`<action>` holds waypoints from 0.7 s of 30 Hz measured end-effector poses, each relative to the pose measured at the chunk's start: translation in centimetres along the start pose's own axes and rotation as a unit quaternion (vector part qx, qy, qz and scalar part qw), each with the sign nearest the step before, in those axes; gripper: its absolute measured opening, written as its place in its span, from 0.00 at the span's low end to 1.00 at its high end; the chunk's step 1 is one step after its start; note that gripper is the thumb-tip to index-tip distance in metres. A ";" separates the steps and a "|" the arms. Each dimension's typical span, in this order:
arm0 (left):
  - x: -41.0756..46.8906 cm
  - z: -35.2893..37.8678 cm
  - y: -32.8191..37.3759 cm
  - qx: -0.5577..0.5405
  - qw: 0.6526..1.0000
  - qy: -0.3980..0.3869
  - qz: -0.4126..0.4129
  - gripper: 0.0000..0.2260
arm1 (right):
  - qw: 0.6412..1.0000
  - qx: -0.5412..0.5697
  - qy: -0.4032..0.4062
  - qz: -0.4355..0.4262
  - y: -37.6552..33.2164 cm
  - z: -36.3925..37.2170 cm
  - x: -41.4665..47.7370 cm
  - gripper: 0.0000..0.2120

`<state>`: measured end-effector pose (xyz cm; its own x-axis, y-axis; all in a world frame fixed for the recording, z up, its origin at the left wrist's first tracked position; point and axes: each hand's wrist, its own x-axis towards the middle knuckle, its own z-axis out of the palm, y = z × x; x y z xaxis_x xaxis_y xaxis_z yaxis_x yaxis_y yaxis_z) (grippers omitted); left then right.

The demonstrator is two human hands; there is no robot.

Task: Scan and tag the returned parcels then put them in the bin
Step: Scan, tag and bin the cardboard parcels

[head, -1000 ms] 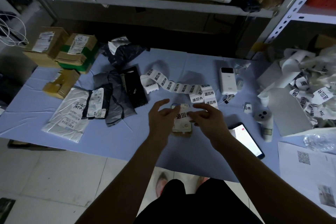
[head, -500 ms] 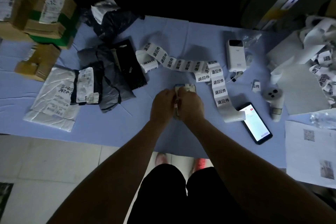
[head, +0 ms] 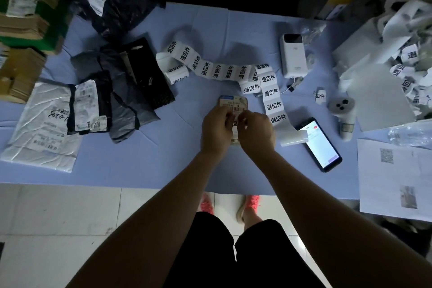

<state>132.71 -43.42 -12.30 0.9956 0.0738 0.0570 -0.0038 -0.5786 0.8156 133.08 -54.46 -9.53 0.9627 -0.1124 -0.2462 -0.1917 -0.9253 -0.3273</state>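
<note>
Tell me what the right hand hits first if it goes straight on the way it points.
The small parcel: the right hand points up-left, fingertips at it. The left hand sits right beside, and depth is unclear, so it might touch those fingers first.

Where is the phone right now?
Head view: the phone lies screen-up, right of the right hand, beside the curled end of the label strip, left of the white scanner.

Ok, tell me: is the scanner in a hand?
No: the scanner lies on the table by the phone, while the left hand and right hand hold the parcel.
</note>
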 end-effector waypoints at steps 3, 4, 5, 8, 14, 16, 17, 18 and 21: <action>-1.0 0.7 0.0 0.098 0.992 0.016 0.074 0.06 | 1.000 -0.009 0.000 -0.006 0.5 0.4 0.0 0.05; -1.1 0.8 -0.3 0.126 0.989 0.027 0.069 0.09 | 1.000 0.008 0.005 0.007 0.7 0.5 0.1 0.05; -1.1 0.8 -0.5 0.139 0.989 0.042 0.036 0.11 | 0.999 0.025 0.008 0.025 1.0 0.6 0.2 0.06; -1.2 0.3 -1.0 0.047 0.986 0.046 -0.150 0.19 | 0.985 0.148 0.001 0.093 2.1 1.2 0.6 0.15; -1.9 -0.1 -0.4 -0.027 0.971 -0.006 -0.237 0.13 | 0.918 0.376 -0.064 0.106 3.0 1.8 -0.4 0.10; -2.5 -1.5 -0.1 -0.028 0.972 0.003 -0.235 0.16 | 0.917 0.388 -0.060 0.067 2.6 1.1 -1.0 0.09; -2.8 -2.6 0.2 -0.032 0.972 0.019 -0.232 0.17 | 0.922 0.380 -0.057 0.036 2.0 0.5 -1.2 0.10; -3.2 -3.9 0.5 -0.037 0.972 0.042 -0.228 0.17 | 0.924 0.379 -0.060 0.004 1.2 -0.1 -1.6 0.10; -4.8 -9.1 1.4 -0.044 0.967 0.116 -0.221 0.11 | 0.908 0.400 -0.103 -0.063 -3.0 -1.9 -2.7 0.12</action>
<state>127.12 -37.18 -6.18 0.8541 0.4848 -0.1882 0.3990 -0.3788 0.8350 131.46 -52.14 -6.14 0.9464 0.1230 -0.2988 -0.2388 -0.3566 -0.9032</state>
